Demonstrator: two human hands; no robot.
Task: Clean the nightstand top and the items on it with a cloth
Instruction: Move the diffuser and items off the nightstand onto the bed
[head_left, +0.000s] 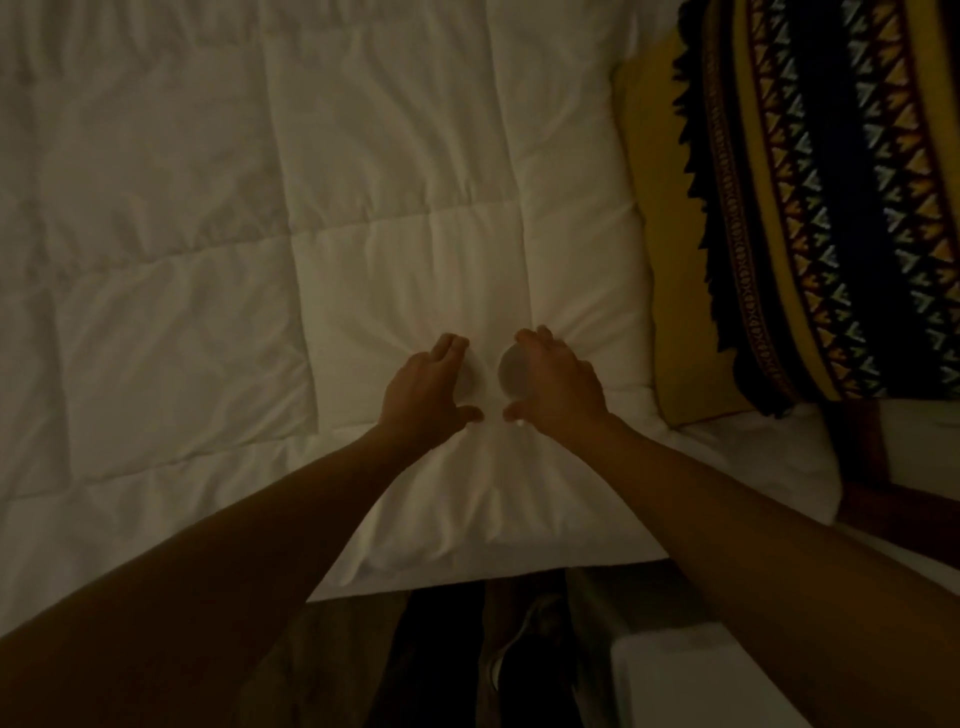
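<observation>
I find no words, labels, brands or numbers to read here; the patterned pillow (831, 208) carries only woven shapes.

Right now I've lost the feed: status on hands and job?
Left hand and right hand each grip a round thing on the white duvet. No cloth in view. Patterned pillow to the right.
</observation>
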